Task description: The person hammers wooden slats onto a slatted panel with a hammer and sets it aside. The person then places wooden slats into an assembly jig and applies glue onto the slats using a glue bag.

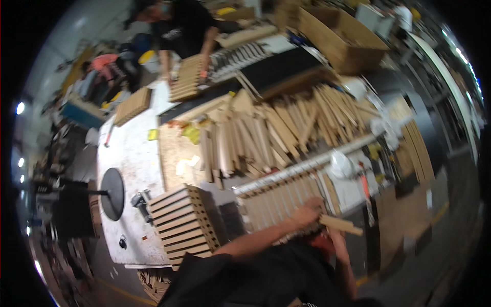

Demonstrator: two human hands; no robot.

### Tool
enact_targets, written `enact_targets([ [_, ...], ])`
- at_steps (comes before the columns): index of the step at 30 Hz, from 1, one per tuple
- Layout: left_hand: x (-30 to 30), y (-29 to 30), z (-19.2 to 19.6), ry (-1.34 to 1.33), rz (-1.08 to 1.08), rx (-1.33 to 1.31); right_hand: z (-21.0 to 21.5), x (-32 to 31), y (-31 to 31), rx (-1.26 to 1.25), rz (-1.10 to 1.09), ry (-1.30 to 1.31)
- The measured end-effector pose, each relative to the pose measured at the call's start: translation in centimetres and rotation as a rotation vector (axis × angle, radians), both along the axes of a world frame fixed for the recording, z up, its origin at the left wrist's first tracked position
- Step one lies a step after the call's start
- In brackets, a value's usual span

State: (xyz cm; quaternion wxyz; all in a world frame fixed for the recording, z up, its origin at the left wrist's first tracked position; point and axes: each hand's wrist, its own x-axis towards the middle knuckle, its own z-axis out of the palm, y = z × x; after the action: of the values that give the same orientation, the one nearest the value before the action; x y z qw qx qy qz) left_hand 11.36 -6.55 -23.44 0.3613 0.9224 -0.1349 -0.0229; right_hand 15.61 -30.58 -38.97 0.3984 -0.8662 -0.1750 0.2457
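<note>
Slat frame: We see the slat frame (279, 202) right in front of us, with slats side by side.
Left hand: We have our left hand (308, 212) over the right part of the slat frame; its fingers look bent, but we cannot tell if they grip anything.
Right hand: We have our right hand (335, 237) just right of the slat frame, against a wood strip (338, 223); we cannot tell how tightly it closes.
Wood strip: We see it sticking out to the right of the slat frame.
Wood pile: We see lots of sticks in a wood pile (276, 128) behind the slat frame.
Slatted block: We see a slatted block (179, 222) on the white counter (130, 146), left of the slat frame.
</note>
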Motion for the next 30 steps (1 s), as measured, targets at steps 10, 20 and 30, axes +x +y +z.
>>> enact_targets([
  [10,1.4,0.1,0.2,-0.278,-0.065,0.331,2.4,-4.1,-2.1,0.075,-0.478,-0.164],
  [20,-0.4,0.9,-0.5,-0.232,-0.006,0.293,14.6,-1.5,6.8,-0.007,-0.655,0.256],
  [30,0.8,1.4,1.6,0.045,-0.068,0.155,17.9,1.0,8.0,0.069,-0.448,0.22],
])
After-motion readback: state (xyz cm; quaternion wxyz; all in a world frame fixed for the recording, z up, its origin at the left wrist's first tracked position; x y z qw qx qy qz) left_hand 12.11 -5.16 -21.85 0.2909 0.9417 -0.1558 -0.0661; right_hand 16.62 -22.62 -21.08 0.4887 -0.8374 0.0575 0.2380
